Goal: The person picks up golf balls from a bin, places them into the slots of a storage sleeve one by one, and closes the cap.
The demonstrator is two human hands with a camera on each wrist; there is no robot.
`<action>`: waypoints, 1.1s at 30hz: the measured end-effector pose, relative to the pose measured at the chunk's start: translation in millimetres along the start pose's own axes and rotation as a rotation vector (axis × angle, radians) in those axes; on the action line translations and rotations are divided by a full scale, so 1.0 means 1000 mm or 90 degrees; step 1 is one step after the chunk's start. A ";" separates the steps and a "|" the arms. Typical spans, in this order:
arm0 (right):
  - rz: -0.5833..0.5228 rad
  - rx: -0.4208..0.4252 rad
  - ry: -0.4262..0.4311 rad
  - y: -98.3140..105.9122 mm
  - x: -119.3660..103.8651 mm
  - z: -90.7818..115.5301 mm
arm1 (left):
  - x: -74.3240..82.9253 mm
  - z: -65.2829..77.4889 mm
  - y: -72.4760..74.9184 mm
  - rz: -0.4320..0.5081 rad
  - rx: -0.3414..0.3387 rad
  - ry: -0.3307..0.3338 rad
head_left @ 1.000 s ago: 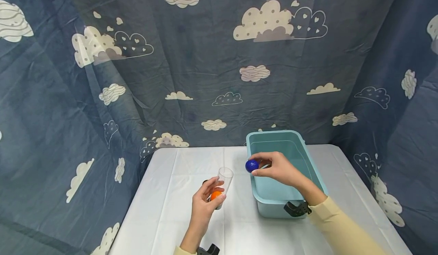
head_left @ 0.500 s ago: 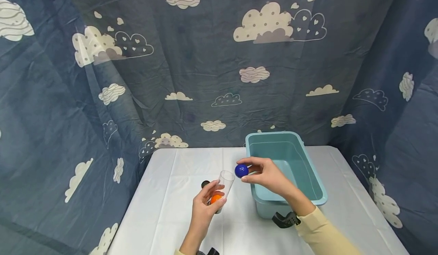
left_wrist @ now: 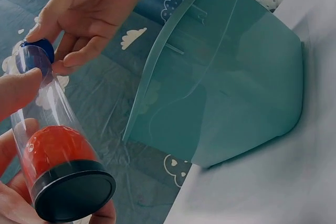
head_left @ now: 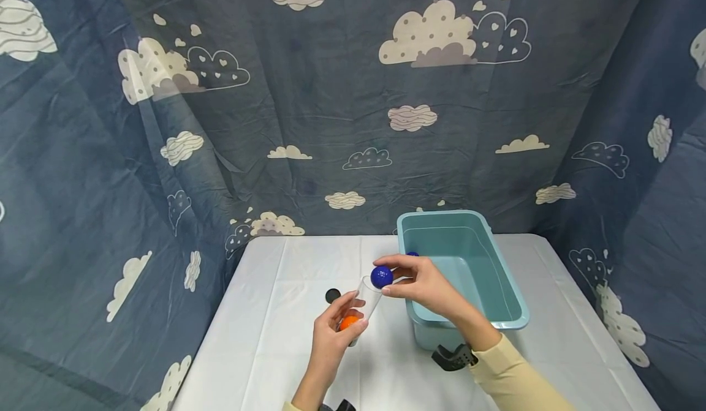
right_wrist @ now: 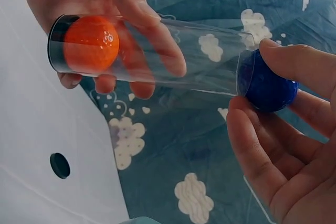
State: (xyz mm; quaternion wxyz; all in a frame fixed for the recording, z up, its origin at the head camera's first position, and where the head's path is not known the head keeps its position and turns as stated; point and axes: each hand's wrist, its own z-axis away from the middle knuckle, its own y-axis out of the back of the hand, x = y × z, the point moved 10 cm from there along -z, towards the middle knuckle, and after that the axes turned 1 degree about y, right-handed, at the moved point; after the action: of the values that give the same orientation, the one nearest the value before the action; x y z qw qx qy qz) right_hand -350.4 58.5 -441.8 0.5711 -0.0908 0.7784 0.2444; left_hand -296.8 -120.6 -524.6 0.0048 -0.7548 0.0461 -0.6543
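Observation:
My left hand grips a clear plastic tube with a black cap on its lower end. Inside, an orange golf ball rests against that cap. The tube tilts, its uncapped mouth toward my right hand. Thumb and fingers of the right hand pinch a dark blue golf ball right at the mouth, and in the right wrist view the rim overlaps the ball's near side. From the left wrist view, the black cap faces the camera and the blue ball shows at the far end.
A teal plastic bin stands on the white-covered table, right of the tube. Another blue ball shows at its left inner side. A loose black cap lies on the table beyond the left hand. A cloud-patterned curtain surrounds the table.
My right hand has carried the blue ball left from over the bin to the tube's mouth. The left hand has stayed nearly in place, and the loose black cap shows more fully.

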 end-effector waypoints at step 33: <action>0.052 -0.020 0.063 0.016 -0.018 -0.014 | -0.007 -0.003 -0.005 0.018 0.011 0.009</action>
State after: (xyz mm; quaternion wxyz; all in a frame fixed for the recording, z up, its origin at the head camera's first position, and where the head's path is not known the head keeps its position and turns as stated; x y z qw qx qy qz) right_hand -362.6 63.2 -416.9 0.5199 -0.0795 0.8049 0.2749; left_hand -299.9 -114.8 -530.7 0.0205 -0.7496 0.0509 -0.6596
